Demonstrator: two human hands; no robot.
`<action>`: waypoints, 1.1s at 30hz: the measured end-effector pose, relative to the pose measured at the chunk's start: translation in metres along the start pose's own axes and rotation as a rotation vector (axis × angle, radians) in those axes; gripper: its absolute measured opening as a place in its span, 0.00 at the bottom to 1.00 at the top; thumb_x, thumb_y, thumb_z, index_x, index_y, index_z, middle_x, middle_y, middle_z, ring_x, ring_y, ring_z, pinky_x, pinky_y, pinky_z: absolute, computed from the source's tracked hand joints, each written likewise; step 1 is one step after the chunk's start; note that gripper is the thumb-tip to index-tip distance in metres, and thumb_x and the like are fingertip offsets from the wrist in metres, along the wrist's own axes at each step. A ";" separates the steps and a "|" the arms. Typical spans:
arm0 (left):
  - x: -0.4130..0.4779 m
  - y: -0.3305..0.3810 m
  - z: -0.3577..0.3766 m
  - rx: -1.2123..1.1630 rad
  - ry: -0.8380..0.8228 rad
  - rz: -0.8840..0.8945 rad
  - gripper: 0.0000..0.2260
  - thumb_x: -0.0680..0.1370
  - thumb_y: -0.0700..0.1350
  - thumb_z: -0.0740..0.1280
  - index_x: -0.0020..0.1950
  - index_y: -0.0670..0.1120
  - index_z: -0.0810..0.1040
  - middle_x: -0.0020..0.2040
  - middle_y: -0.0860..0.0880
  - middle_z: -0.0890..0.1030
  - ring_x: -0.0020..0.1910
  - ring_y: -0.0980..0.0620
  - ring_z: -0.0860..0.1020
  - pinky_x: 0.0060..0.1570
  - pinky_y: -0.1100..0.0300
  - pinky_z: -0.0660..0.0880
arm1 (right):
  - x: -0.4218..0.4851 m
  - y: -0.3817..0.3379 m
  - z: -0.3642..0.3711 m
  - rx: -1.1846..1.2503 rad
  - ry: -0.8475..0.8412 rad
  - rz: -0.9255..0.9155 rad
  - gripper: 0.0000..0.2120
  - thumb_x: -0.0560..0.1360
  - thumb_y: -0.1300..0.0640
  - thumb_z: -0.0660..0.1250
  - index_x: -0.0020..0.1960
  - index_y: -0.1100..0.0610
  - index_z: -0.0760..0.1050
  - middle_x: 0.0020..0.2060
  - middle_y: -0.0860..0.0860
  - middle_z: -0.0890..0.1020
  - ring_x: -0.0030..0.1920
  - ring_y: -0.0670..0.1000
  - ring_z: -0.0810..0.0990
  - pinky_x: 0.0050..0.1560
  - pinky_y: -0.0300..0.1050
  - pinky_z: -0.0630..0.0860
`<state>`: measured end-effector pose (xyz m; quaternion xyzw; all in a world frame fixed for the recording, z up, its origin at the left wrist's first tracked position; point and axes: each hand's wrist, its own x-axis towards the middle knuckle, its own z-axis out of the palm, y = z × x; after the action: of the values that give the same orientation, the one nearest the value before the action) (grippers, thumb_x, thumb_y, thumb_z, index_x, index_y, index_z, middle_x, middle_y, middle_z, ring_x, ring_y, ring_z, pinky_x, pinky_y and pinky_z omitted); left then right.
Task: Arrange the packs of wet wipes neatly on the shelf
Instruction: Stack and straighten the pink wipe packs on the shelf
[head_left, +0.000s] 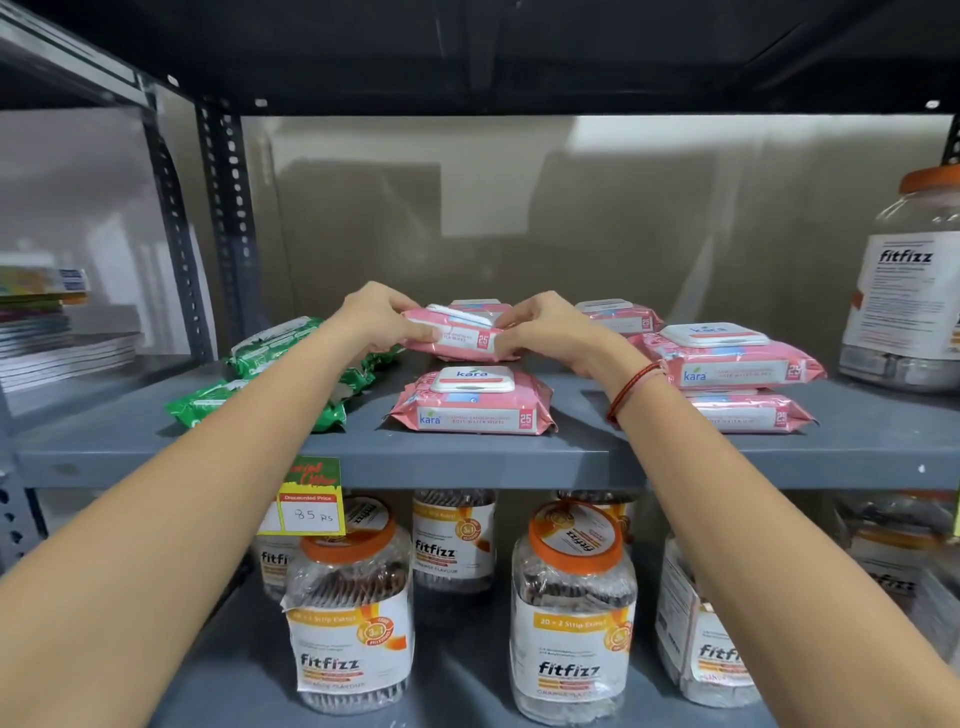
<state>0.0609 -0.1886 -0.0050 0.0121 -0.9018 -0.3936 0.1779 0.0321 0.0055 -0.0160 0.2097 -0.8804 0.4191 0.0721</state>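
Note:
Both hands grip one pink pack of wet wipes at the middle back of the grey shelf: my left hand holds its left end, my right hand its right end. The pack tilts slightly and seems to rest on another pink pack behind it. A pink pack lies flat in front, near the shelf edge. On the right, two pink packs form a stack, with one more pink pack behind. Green packs of wipes lie on the left, partly hidden by my left forearm.
A large fitfizz jar stands at the shelf's right end. Several fitfizz jars fill the shelf below. A yellow price tag hangs from the shelf edge. Books are stacked in the bay to the left.

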 end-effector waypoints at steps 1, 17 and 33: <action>0.000 0.001 -0.003 -0.010 -0.001 0.024 0.21 0.68 0.47 0.75 0.60 0.45 0.79 0.56 0.44 0.81 0.48 0.46 0.78 0.45 0.56 0.73 | -0.005 0.000 -0.003 -0.022 0.014 -0.032 0.14 0.65 0.63 0.69 0.51 0.62 0.81 0.46 0.54 0.83 0.48 0.53 0.80 0.51 0.47 0.77; -0.039 -0.009 -0.010 -0.100 -0.180 0.087 0.20 0.69 0.50 0.72 0.60 0.50 0.78 0.53 0.49 0.82 0.52 0.51 0.76 0.46 0.58 0.71 | -0.072 0.014 0.002 -0.290 0.323 -0.448 0.17 0.68 0.52 0.74 0.56 0.52 0.80 0.56 0.49 0.81 0.58 0.53 0.71 0.57 0.49 0.73; -0.103 0.024 0.042 0.387 0.321 0.669 0.18 0.71 0.57 0.68 0.59 0.51 0.79 0.55 0.51 0.79 0.57 0.51 0.73 0.53 0.56 0.71 | -0.022 -0.015 -0.004 -0.163 -0.044 -0.301 0.19 0.79 0.41 0.54 0.38 0.43 0.78 0.39 0.43 0.82 0.47 0.49 0.79 0.56 0.45 0.73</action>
<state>0.1463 -0.1256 -0.0458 -0.1869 -0.8742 -0.1306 0.4288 0.0579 0.0065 -0.0094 0.3417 -0.8716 0.3260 0.1318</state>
